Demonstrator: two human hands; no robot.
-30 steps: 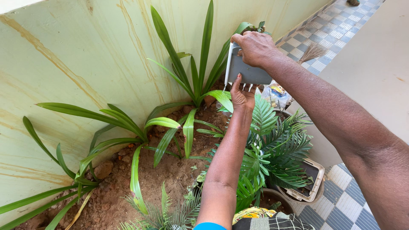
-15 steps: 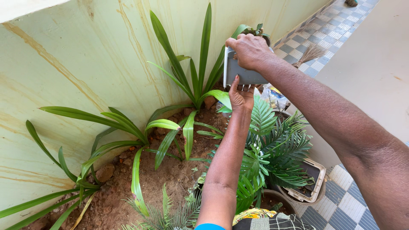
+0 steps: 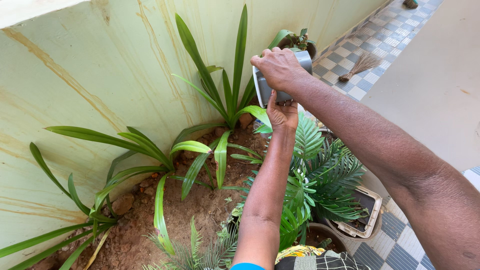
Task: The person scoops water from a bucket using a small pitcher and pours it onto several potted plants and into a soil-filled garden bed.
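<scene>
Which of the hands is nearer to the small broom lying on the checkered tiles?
The right hand is nearer. It grips the top of the grey pot, level with the broom and to its left. The left hand supports the pot from below, lower in the picture and farther from the broom.

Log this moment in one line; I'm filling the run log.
right hand: grips grey pot from above | left hand: under pot | below: soil bed, palm

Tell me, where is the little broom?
In the head view, the small straw broom lies on the checkered tile floor at upper right, beyond the grey pot held in both hands.
</scene>
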